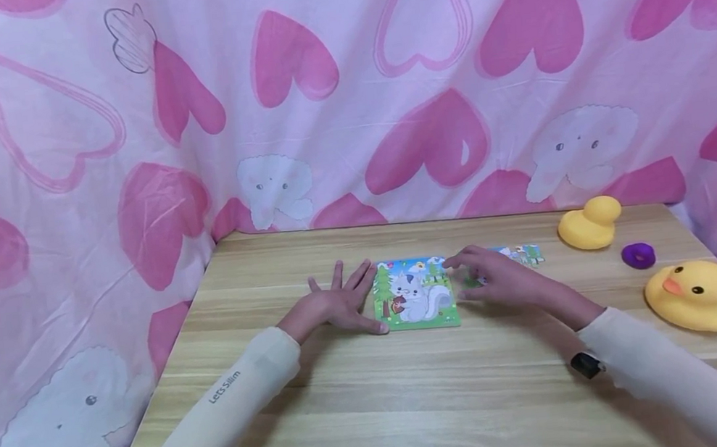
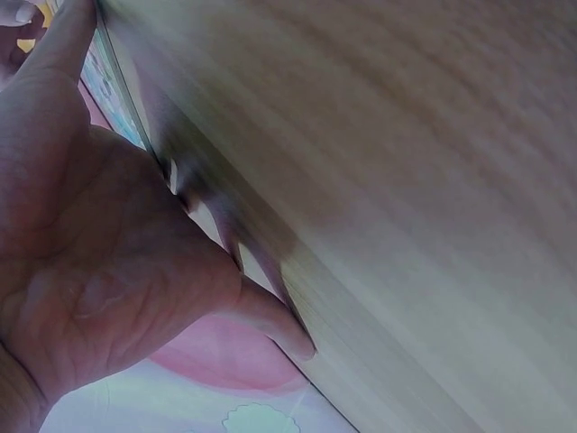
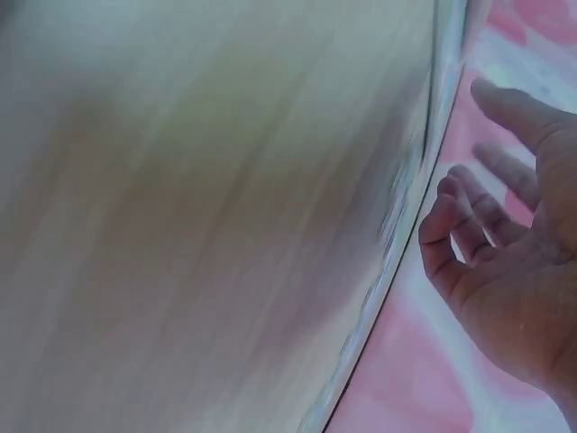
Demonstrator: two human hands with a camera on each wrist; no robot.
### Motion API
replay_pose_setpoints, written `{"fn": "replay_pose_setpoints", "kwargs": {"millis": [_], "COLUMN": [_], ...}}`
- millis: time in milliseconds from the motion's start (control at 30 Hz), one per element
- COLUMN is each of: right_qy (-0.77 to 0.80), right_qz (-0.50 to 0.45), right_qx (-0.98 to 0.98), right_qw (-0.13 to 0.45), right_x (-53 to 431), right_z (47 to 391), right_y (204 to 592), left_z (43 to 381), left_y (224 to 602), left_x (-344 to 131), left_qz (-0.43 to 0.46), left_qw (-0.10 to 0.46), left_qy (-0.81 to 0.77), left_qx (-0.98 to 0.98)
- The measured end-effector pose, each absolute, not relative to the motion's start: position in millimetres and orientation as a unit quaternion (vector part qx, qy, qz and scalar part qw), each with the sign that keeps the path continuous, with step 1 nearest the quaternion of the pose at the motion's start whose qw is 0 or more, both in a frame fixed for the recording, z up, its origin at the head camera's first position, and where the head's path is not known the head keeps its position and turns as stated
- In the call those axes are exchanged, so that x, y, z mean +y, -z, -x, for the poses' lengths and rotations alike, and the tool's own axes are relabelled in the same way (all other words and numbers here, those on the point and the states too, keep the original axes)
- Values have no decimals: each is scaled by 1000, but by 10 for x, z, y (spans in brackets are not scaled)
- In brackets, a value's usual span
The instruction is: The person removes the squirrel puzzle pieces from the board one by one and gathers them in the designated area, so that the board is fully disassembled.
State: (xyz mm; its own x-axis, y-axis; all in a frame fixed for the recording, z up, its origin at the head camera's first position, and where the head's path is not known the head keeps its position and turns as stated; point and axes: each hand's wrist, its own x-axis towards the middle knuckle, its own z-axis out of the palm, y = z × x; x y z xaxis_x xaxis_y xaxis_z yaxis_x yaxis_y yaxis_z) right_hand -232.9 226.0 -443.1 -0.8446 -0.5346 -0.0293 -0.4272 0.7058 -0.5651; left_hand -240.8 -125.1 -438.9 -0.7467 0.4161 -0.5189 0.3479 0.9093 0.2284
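Note:
A square picture puzzle [image 1: 415,296] with a grey-and-white squirrel, a green tree and flowers lies flat on the wooden table [image 1: 378,411]. My left hand [image 1: 339,307] rests at its left side, fingers spread, the thumb at the lower left corner. In the left wrist view, the left palm [image 2: 117,253] stands close to the tabletop. Just right of the squirrel picture, my right hand [image 1: 502,280] hovers with loosely bent fingers, and nothing shows between them in the right wrist view [image 3: 505,244]. Partly hidden behind this hand are more colourful puzzle pieces [image 1: 526,253].
Toward the right edge of the table stand a yellow rubber duck [image 1: 701,295], a purple ring-shaped thing [image 1: 639,255] and another yellow duck [image 1: 588,226] turned away. A pink curtain [image 1: 323,132] with hearts hangs behind the table and along its sides.

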Motion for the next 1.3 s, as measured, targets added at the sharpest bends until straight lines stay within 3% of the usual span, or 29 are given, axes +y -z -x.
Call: {"fn": "replay_pose_setpoints", "kwargs": {"millis": [400,1033,1300], "right_qy": [329,271,297], "right_qz": [282,269,245], "right_qx": [889,913,908], "right_qw": [150,143,166], "right_x": [1745,1488,1449], "right_z": [2208,2298,2416], "right_y": [4455,4454,4496], "left_z": [2409,2408,2406], "left_y": [4382,4360,4370], "left_x": [-1246,-1257,-1251], "left_qz": [-207,-202,-208], "left_qw": [291,290,290], "left_qy": [-61,-58,-57], "left_qx": [932,934,932]}}
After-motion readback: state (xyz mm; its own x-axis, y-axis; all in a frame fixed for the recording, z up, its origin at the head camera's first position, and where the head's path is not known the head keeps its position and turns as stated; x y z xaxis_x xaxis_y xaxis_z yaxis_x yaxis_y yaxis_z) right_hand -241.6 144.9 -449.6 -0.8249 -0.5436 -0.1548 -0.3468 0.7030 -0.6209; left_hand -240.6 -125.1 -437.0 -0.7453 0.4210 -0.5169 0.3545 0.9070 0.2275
